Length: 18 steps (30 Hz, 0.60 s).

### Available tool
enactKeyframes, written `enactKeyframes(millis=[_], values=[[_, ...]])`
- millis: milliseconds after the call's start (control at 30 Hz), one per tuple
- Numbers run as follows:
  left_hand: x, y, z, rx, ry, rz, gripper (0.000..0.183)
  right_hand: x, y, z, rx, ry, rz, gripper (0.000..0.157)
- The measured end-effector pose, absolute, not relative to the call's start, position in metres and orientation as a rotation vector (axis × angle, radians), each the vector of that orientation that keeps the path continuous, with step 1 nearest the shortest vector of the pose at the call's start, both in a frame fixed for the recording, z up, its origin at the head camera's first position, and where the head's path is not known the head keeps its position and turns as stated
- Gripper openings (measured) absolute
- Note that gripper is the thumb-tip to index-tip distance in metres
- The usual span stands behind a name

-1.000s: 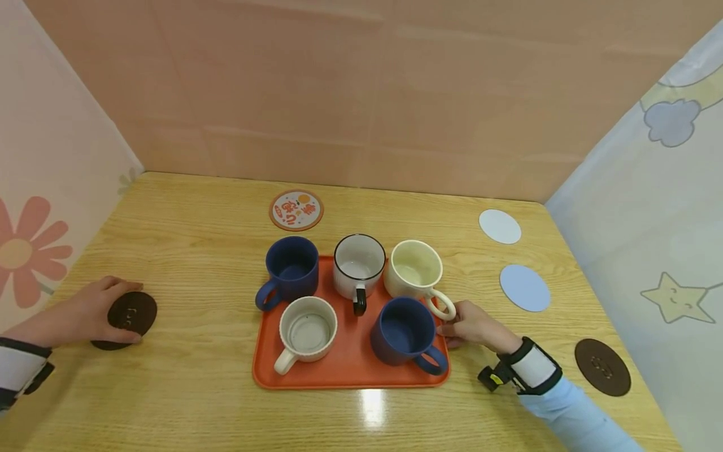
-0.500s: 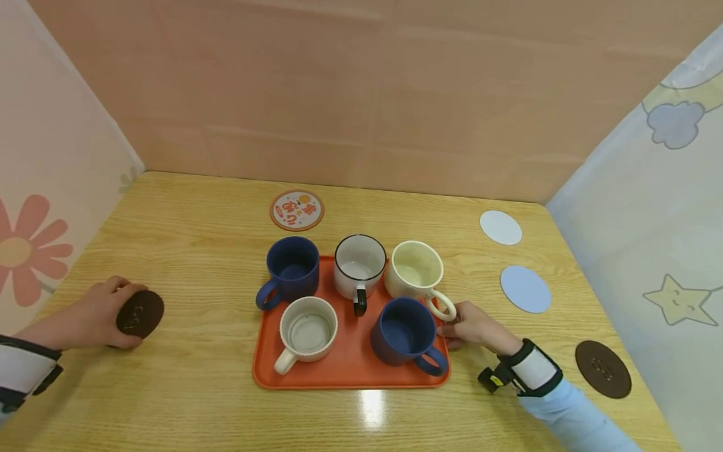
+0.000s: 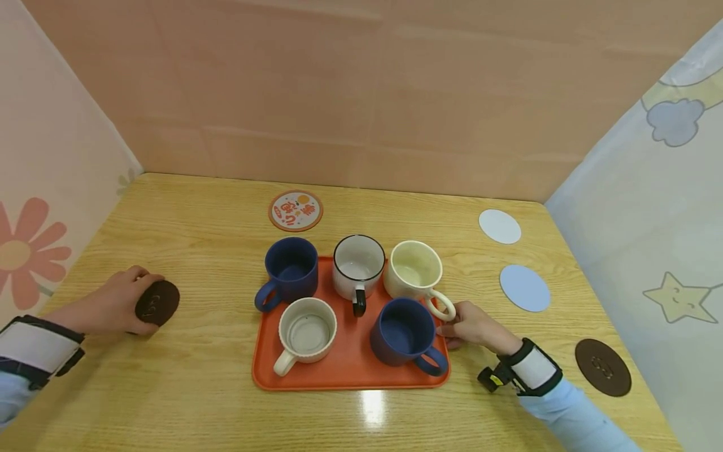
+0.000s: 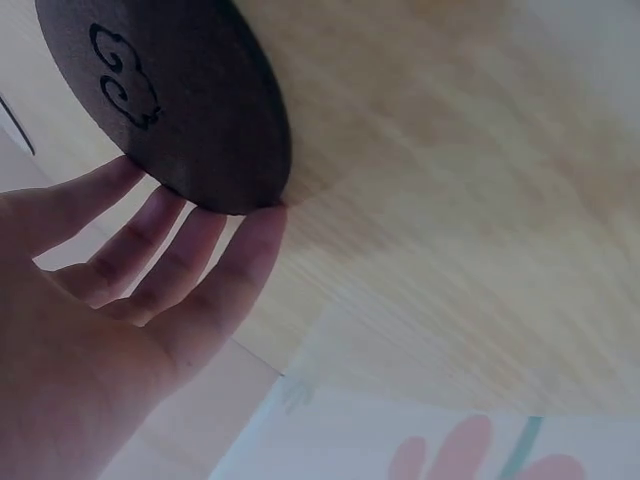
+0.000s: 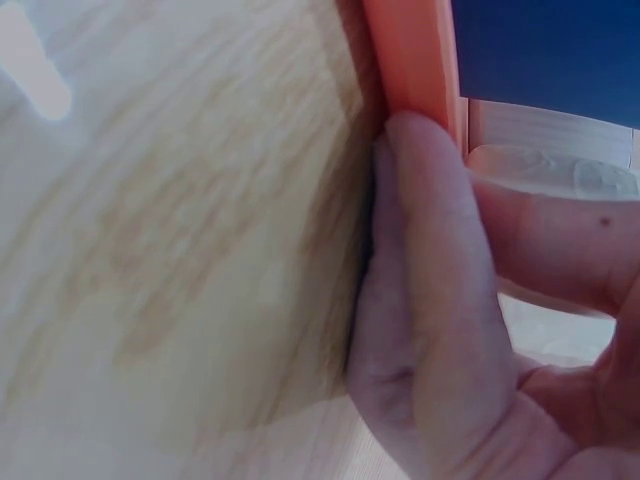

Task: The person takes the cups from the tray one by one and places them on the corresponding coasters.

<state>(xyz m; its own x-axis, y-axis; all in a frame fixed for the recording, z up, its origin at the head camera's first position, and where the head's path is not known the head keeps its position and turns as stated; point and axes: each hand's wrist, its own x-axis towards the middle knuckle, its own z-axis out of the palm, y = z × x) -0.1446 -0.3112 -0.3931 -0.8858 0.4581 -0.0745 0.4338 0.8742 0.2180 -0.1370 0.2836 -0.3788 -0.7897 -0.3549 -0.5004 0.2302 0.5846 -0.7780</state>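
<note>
A dark brown round coaster (image 3: 157, 303) with an embossed cloud mark is pinched by its edge in my left hand (image 3: 127, 303), tilted above the table on the left. The left wrist view shows the fingertips and thumb along the coaster's rim (image 4: 190, 110). At the orange tray's (image 3: 361, 378) right side, my right hand (image 3: 471, 328) grips the rim, beside a navy mug (image 3: 390, 342) and under the cream mug's handle (image 3: 443, 306). In the right wrist view, the fingers (image 5: 440, 270) meet the tray's edge (image 5: 415, 60); part of the grip is hidden.
On the tray also stand a second navy mug (image 3: 290, 285), a white black-rimmed mug (image 3: 344, 285) and an off-white cup (image 3: 307, 355). Coasters lie around it: a patterned one (image 3: 295, 211), white (image 3: 499, 226), pale blue (image 3: 524, 288) and brown (image 3: 602, 367). Walls enclose three sides.
My left hand has lifted the brown coaster off the table, tilted it and moved it a little to the right. The right hand, tray and mugs have stayed in place.
</note>
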Motion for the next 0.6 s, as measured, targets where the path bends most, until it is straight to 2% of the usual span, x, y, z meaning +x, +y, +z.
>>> enactKeyframes(millis=[600], values=[[-0.183,-0.285,-0.381,0.713,2.806,0.322,0.081,-0.137,0.284,-0.377,-0.099,2.183,-1.182,0.016]])
